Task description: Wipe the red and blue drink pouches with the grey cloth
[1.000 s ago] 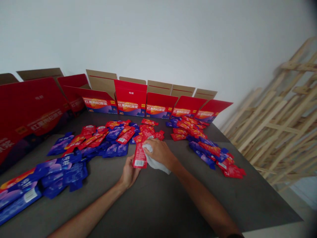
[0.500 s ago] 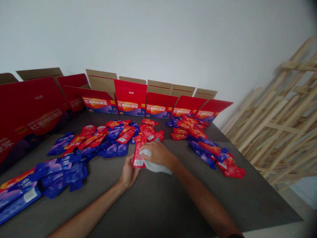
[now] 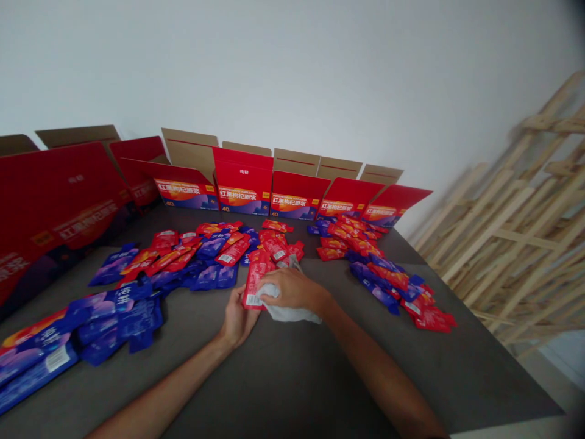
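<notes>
A red pouch point(image 3: 257, 277) with a white barcode at its near end is gripped by my left hand point(image 3: 238, 318), fingers closed around its lower left edge. My right hand point(image 3: 292, 288) is closed on a crumpled white cloth point(image 3: 287, 312) and presses it against the pouch's printed face. Part of the cloth sticks out beyond my knuckles and part hangs below my palm. Just past both hands lie more red pouches point(image 3: 275, 245). To the left is a heap of blue pouches point(image 3: 212, 275) mixed with red ones.
Open red cartons point(image 3: 244, 189) line the back of the dark table point(image 3: 292, 378), and a larger-looking row of cartons point(image 3: 59, 195) stands at left. Blue pouches point(image 3: 116, 317) lie front left. Another mixed pile point(image 3: 356, 238) lies right. Wooden racks point(image 3: 512, 231) lean beyond the table's right edge.
My right hand has slid the cloth slightly down the pouch toward its barcode end, baring more of the upper face. My left hand keeps its hold. The view has shifted a little.
</notes>
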A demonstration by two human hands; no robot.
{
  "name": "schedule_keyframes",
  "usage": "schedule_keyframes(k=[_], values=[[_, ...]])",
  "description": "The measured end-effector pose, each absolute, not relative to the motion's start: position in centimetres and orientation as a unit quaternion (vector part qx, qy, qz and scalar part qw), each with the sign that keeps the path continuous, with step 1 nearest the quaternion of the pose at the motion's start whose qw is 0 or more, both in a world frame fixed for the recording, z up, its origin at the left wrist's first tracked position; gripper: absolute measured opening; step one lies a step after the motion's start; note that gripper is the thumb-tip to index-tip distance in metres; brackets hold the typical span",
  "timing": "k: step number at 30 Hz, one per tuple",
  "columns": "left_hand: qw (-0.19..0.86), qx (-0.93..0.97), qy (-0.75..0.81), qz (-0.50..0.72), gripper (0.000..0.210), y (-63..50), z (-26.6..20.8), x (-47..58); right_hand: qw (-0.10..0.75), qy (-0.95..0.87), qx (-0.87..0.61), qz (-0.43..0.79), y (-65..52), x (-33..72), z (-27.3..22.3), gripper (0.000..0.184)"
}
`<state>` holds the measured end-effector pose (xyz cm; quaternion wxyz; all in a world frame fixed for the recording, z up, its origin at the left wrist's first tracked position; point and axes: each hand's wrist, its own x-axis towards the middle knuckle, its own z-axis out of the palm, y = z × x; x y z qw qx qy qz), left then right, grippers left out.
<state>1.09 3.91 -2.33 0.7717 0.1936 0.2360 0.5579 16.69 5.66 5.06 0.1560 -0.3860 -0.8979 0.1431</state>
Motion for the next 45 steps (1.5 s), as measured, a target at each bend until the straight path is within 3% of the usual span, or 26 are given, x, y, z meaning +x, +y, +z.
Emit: schedule_keyframes(k=[6,12,19,23,31,36,45], values=[[0.779,0.183,0.227,0.555,0.032,4.0,-2.6,1.0,0.135,-0.897,-0.391,0.155,5.5,16.7,5.6,0.019],[0.796,0.175,0.212,0.539,0.031,3.9,-2.5,0.9,0.194,-0.833,-0.515,0.055,5.9,16.8,6.0,0.02],[0.833,0.185,0.203,0.481,0.036,3.9,-1.9,0.5,0.233,-0.809,-0.537,0.06,6.6,18.1,6.7,0.018],[0.826,0.215,0.204,0.479,0.025,4.0,-1.9,0.8,0.254,-0.797,-0.545,0.062,6.8,19.1,7.5,0.017],[0.757,0.255,0.295,0.524,0.044,4.1,-2.5,1.4,0.297,-0.798,-0.52,0.068,6.5,19.9,8.9,0.017],[0.761,0.273,0.301,0.505,0.04,3.9,-2.3,1.5,0.268,-0.842,-0.457,0.106,5.9,18.9,8.7,0.02],[0.776,0.227,0.242,0.537,0.048,3.7,-2.0,1.7,0.118,-0.886,-0.436,0.106,5.7,17.5,6.1,0.022]])
